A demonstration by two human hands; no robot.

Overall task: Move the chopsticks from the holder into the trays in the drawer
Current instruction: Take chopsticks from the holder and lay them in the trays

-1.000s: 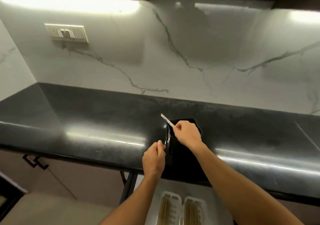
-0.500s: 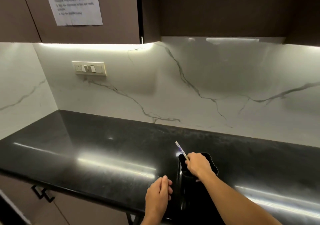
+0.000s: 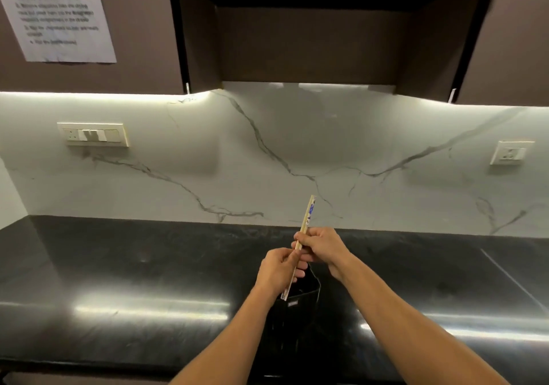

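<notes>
While both my hands grip it, the chopstick pair (image 3: 306,224) is clear of the black holder (image 3: 300,295) on the counter (image 3: 148,266). Right hand (image 3: 322,246) pinches mid-shaft, left hand (image 3: 276,269) clamps lower. Transfer half done, I judge: drawer and trays out of view, placing remains.

light: dim room, bright strip under the dark brown upper cabinets (image 3: 89,75) | glare: white streaks on the glossy black stone countertop (image 3: 118,280) | shadow: soft patches on the white veined marble backsplash (image 3: 297,147) | optics: wide-angle bowing at edges, slight softness.
</notes>
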